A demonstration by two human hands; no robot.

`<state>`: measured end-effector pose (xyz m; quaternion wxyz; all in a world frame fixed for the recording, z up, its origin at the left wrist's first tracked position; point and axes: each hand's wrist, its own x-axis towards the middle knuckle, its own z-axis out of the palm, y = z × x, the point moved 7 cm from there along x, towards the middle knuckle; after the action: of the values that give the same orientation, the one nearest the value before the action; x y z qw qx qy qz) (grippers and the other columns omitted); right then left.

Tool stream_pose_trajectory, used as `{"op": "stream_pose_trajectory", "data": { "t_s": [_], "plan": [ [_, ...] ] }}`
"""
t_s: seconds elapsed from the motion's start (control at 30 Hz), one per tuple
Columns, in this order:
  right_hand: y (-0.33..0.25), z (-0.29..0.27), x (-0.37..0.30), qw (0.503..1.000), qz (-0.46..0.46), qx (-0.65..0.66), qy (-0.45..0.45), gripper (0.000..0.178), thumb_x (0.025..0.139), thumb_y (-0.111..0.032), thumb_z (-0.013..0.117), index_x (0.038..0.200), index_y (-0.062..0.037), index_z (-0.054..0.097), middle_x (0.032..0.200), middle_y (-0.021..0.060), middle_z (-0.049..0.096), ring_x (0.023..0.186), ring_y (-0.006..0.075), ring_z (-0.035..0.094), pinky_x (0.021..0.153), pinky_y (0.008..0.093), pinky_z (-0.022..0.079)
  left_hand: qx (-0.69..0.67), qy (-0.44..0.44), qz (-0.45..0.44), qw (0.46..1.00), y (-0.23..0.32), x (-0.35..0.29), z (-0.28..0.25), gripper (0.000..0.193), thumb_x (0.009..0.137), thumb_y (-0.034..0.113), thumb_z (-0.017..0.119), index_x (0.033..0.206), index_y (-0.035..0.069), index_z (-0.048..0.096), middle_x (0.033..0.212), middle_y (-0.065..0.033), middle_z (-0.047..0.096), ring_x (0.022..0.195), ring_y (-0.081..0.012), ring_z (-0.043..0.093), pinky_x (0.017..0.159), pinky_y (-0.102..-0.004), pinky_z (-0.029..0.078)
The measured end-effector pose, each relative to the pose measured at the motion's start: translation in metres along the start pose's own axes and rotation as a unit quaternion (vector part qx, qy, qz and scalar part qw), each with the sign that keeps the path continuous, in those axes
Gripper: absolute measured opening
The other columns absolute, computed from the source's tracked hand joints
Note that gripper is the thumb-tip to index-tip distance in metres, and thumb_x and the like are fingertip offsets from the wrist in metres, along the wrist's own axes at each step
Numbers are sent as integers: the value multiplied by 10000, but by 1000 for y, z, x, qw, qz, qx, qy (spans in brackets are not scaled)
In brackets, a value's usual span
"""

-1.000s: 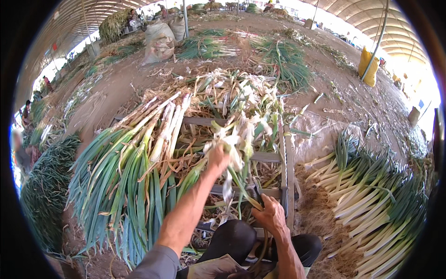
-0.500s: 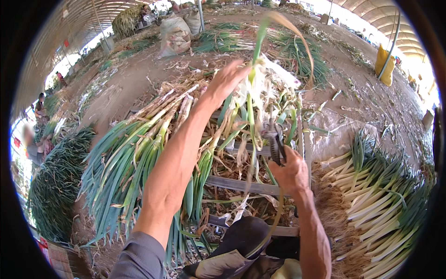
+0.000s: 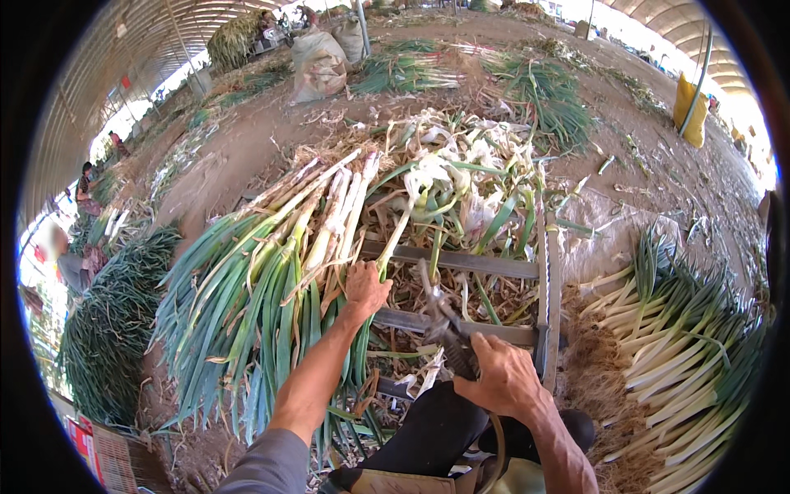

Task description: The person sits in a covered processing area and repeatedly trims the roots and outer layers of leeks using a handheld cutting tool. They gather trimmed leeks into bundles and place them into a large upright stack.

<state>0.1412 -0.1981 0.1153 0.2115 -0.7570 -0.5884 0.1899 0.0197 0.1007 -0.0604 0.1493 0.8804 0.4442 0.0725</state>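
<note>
My left hand [image 3: 367, 290] is closed round a green onion stalk at the right edge of a pile of untrimmed long green onions [image 3: 255, 288]. The pale stalks in that pile point away from me, and the leaves hang toward me. In my right hand [image 3: 506, 379] is a dark air blow gun [image 3: 448, 333], its nozzle tilted up and left, with a thin yellowish hose [image 3: 499, 445] running down from it. Stripped skins and leaf scraps [image 3: 461, 177] lie heaped on the far part of a metal rack [image 3: 494, 331], just beyond both hands.
Cleaned white-stemmed green onions [image 3: 666, 354] lie in a row on the right, roots toward the rack. A dark green bundle [image 3: 115, 329] stands at left, near a seated person [image 3: 70, 255]. Farther off are white sacks [image 3: 319, 66], more onions [image 3: 539, 95] and a yellow sack [image 3: 690, 111].
My left hand has come down and nearer from the far heap to the onion pile; the loose skin and leaf it was at have dropped away. My right hand has drawn nearer with the blow gun.
</note>
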Motion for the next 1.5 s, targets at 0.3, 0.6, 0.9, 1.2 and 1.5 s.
{"op": "stream_pose_trajectory", "data": {
  "t_s": [0.3,0.6,0.9,1.2,1.5],
  "plan": [
    [15,0,-10,996,20,91,-13,551,735,-402,772,984,59,599,843,251,646,849,433,646,746,509,502,-57,-72,-14,996,6,6,13,515,706,216,641,1095,-95,509,979,-293,628,907,-411,639,820,-499,494],
    [8,5,-15,989,43,99,-105,537,734,-451,757,882,44,609,687,212,650,712,427,648,692,492,506,-269,-153,17,951,25,-79,-8,651,739,425,706,1152,-38,509,921,-218,612,813,-337,627,715,-442,513],
    [-7,9,1,969,46,24,-243,571,737,-482,660,837,80,648,753,244,635,832,401,634,785,462,492,-313,-14,-42,949,11,-108,27,378,921,329,579,994,-35,651,812,-221,655,749,-367,633,699,-462,478],
    [-9,33,34,985,-3,-22,-172,541,703,-462,714,863,55,689,741,262,663,769,411,668,753,467,521,-286,123,-97,945,-25,-101,48,294,927,242,542,1046,-15,619,700,-206,612,689,-343,633,681,-472,482],
    [0,38,72,994,38,-22,-102,505,673,-396,727,797,92,699,727,265,677,724,409,695,684,461,549,-61,202,79,974,31,-110,2,384,819,7,654,1184,68,554,1075,-186,547,1017,-359,547,817,-479,461]
  ]
}}
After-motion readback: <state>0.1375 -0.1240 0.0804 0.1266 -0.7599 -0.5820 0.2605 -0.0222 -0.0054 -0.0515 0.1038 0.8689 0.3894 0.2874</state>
